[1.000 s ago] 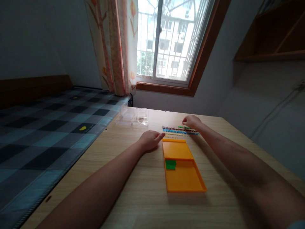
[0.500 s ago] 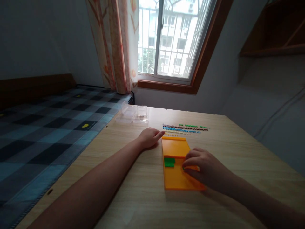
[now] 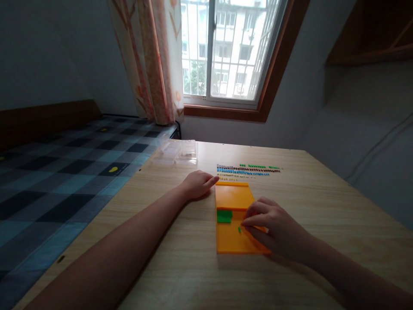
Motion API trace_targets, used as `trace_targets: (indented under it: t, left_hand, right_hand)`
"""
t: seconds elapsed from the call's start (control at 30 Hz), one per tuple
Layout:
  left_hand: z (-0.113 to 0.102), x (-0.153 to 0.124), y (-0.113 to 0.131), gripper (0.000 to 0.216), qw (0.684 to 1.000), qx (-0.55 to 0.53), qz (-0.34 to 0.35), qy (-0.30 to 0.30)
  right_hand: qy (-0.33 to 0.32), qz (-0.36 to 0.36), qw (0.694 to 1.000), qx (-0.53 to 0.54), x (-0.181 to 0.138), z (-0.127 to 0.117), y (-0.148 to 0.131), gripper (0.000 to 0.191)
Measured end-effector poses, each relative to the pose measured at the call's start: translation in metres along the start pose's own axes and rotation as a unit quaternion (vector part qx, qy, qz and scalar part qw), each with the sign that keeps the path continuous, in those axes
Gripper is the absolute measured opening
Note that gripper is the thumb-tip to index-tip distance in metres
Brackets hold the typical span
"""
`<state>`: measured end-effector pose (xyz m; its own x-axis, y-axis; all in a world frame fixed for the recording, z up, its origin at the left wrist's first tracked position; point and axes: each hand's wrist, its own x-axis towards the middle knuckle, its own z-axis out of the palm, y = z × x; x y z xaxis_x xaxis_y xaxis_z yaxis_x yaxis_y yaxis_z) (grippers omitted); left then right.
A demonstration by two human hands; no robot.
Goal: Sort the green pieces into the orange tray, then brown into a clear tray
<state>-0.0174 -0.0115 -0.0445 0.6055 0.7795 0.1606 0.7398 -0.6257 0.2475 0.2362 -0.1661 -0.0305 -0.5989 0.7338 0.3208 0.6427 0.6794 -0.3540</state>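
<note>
An orange plastic tray [image 3: 235, 244] lies on the table, split by a low crossbar into two sections. Several green pieces [image 3: 224, 216] sit side by side in its nearer section, against the left wall below the bar. Just left of my right fingertips, one small green stick [image 3: 239, 230] rests apart on the tray floor. My right hand [image 3: 274, 224] hovers over the tray's right side, thumb and index finger slightly apart with nothing visible between them. My left hand [image 3: 199, 184] rests on the table, thumb stretched out to the tray's far left corner, other fingers lying together.
Beyond the tray, rows of small pieces [image 3: 243, 170] in green, dark brown, blue and yellow lie on the wooden table [image 3: 180, 267]. Clear plastic boxes [image 3: 179, 151] stand at the back left. A bed with a checked cover [image 3: 71, 185] adjoins the table's left edge.
My right fingertips have moved off the small green stick, which now shows separately on the tray. The left hand stays at the tray's corner. The whole view has shifted slightly.
</note>
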Motion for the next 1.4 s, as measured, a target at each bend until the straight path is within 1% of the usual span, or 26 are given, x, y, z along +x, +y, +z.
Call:
trace_targets:
  t: [0.17, 0.43, 0.63, 0.8, 1.4]
  left_hand:
    - [0.0, -0.001, 0.0, 0.064, 1.0, 0.001, 0.003, 0.004]
    - [0.004, 0.0, -0.002, 0.063, 0.999, 0.023, 0.021, 0.009]
    - [0.004, 0.0, -0.001, 0.062, 0.999, 0.025, 0.023, 0.009]
    - [0.003, -0.001, 0.0, 0.062, 0.999, 0.033, 0.028, 0.009]
    - [0.004, 0.0, 0.0, 0.063, 0.999, 0.042, 0.032, 0.006]
  right_hand:
    - [-0.023, -0.003, 1.0, -0.02, 0.0, 0.003, -0.001, 0.023]
    - [-0.015, 0.004, 0.999, -0.038, 0.007, 0.012, -0.005, 0.029]
    - [-0.011, -0.001, 0.999, -0.036, 0.012, 0.015, -0.005, 0.026]
    - [0.006, -0.001, 1.0, -0.023, 0.009, 0.014, -0.001, 0.029]
    - [-0.016, 0.009, 0.999, -0.035, 0.013, 0.019, -0.005, 0.022]
